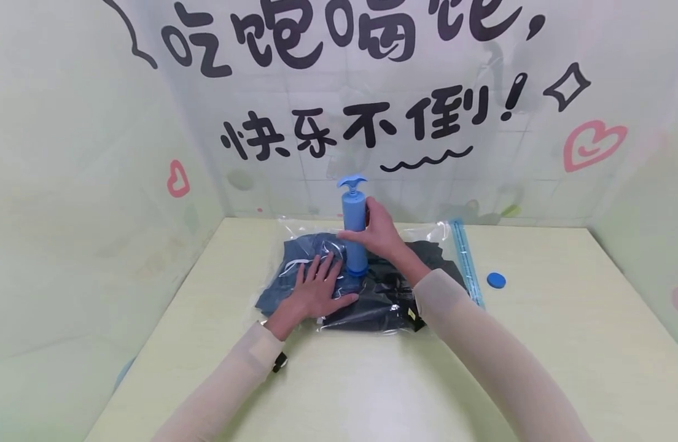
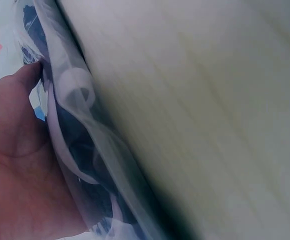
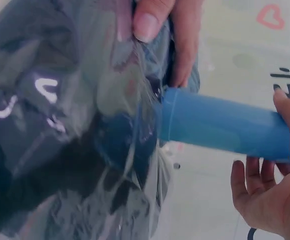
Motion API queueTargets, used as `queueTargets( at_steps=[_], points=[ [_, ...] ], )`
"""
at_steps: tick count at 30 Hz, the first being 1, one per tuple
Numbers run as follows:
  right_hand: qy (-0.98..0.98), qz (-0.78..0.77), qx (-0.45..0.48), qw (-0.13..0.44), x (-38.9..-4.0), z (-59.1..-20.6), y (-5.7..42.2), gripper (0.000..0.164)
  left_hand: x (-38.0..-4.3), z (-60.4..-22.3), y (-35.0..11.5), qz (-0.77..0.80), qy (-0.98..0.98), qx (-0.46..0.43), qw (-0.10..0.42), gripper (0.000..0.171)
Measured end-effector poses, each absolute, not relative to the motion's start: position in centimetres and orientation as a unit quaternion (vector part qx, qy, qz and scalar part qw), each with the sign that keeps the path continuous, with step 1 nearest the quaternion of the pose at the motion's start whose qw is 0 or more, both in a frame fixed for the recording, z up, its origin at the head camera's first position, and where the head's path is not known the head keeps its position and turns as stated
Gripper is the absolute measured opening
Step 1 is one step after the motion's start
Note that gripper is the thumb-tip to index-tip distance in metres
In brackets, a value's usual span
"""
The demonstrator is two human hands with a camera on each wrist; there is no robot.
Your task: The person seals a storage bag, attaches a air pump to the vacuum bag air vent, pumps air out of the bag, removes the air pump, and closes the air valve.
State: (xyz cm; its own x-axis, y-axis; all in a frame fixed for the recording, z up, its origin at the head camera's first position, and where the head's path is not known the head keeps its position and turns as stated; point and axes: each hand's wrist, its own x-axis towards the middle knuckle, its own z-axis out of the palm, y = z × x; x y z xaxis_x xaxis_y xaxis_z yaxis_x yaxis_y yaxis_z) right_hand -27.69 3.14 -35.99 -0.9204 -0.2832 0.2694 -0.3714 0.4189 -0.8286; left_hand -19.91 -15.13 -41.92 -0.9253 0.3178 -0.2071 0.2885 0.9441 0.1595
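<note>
A clear vacuum storage bag [image 1: 435, 233] lies on the table with folded clothes inside, a dark blue garment [image 1: 272, 291] on the left and a black one [image 1: 358, 316] on the right. My left hand [image 1: 315, 296] rests flat on the bag with its fingers spread, just beside the base of a blue hand pump [image 1: 354, 212]. The pump stands upright on the bag, its handle [image 1: 352, 181] at the top. Thumb and fingers of my right hand [image 1: 380, 230] grip its barrel [image 3: 220, 122] from the right side. Where pump meets bag, the plastic looks creased in the right wrist view.
A blue zip strip [image 1: 467, 261] runs along the bag's right edge. To the right of it, a round blue cap [image 1: 496, 280] lies on the table [image 1: 554, 344]. Behind the table stands a white sheet [image 1: 295, 196] with large black lettering.
</note>
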Motion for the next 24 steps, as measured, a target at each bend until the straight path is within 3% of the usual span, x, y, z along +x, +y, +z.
queueTargets(
  at_steps=[6, 15, 19, 24],
  points=[
    [-0.826, 0.536, 0.173, 0.027, -27.7, -36.1, 2.3, 0.071, -20.0, -42.0, -15.3, 0.065, 0.979, 0.154, 0.117, 0.096],
    [-0.753, 0.594, 0.281, -0.046, -28.6, -34.0, 3.2, 0.061, -20.0, -42.0, -15.3, 0.061, 0.979, 0.150, 0.125, 0.097],
    [-0.782, 0.555, 0.280, -0.036, -28.4, -33.7, 3.4, 0.058, -20.0, -42.1, -15.4, 0.062, 0.979, 0.150, 0.127, 0.097],
    [-0.821, 0.517, 0.240, 0.027, -27.9, -34.4, 3.0, 0.058, -19.9, -41.9, -15.2, 0.059, 0.979, 0.151, 0.126, 0.096]
  ],
)
